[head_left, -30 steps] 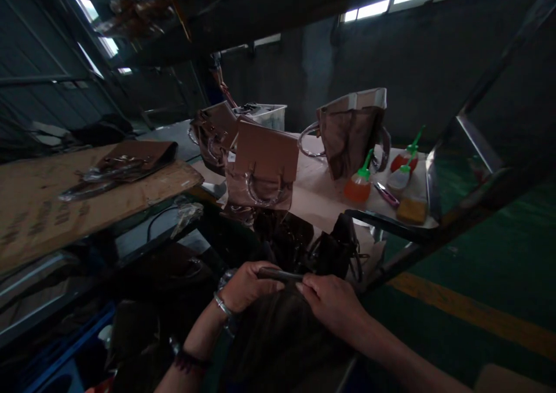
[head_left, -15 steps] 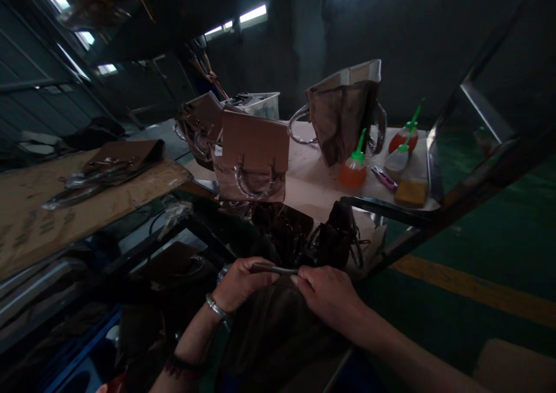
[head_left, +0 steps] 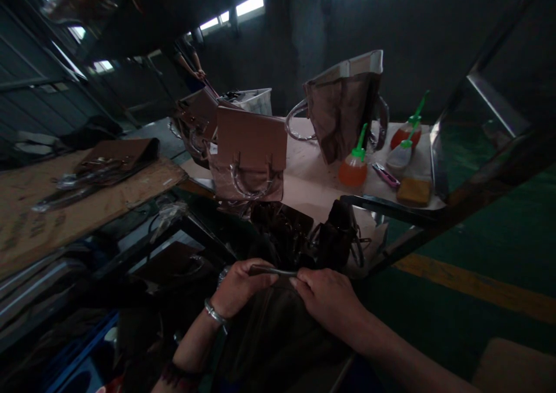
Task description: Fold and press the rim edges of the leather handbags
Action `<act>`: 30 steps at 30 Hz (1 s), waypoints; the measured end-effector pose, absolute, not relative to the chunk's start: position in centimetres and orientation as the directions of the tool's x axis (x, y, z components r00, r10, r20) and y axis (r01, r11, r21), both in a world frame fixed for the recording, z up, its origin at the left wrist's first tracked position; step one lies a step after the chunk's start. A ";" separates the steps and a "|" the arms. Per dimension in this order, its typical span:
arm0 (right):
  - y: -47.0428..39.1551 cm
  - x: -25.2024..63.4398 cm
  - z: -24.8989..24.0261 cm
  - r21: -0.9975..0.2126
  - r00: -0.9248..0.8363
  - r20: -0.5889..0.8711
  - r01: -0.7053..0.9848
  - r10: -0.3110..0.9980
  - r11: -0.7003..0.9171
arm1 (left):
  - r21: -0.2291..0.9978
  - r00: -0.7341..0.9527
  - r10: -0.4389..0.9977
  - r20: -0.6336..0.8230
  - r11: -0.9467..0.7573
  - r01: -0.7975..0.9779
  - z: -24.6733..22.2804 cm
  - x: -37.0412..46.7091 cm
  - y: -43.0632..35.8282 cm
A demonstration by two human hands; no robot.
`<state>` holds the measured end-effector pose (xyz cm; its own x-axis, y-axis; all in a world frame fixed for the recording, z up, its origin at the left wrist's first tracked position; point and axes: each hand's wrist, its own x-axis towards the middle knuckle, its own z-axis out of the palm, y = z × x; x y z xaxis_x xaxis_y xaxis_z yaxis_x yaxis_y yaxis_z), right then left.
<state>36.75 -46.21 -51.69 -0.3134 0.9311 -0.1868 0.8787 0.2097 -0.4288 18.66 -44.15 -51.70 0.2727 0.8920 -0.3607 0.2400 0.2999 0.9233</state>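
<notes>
A dark brown bag [head_left: 278,335] is in front of my body, its lower part lost in shadow. My left hand [head_left: 238,287], with a metal bangle at the wrist, pinches the bag's top edge [head_left: 284,273] between thumb and fingers. Close beside it, my right hand [head_left: 329,293] grips the same edge, fingers closed over it. A short stretch of smooth, shiny edge shows between the two hands. Just beyond them, dark bags [head_left: 341,233] with handles sit on a lower shelf.
On the table [head_left: 304,181] stand a brown handbag [head_left: 252,141] and a tall bag [head_left: 341,115]. Nearby are an orange-filled bottle [head_left: 352,173], a pink cutter [head_left: 386,175] and a yellow sponge [head_left: 413,191]. A cardboard-topped surface [head_left: 143,178] lies left. Another person [head_left: 191,65] stands behind.
My view has shifted slightly, so the table's far items sit a little differently. Both hands keep their hold on the bag's edge, with almost no visible movement.
</notes>
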 end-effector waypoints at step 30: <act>-46.0 36.7 -52.2 -0.440 -0.290 -0.173 0.878 0.941 0.190 | 0.898 0.292 0.879 -0.376 0.269 0.348 -51.9 18.9 -44.1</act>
<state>36.73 -45.97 -52.19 -0.2902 0.9412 -0.1730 0.8778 0.1898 -0.4397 18.90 -44.12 -51.85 0.2918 0.8793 -0.3764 0.3481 0.2689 0.8981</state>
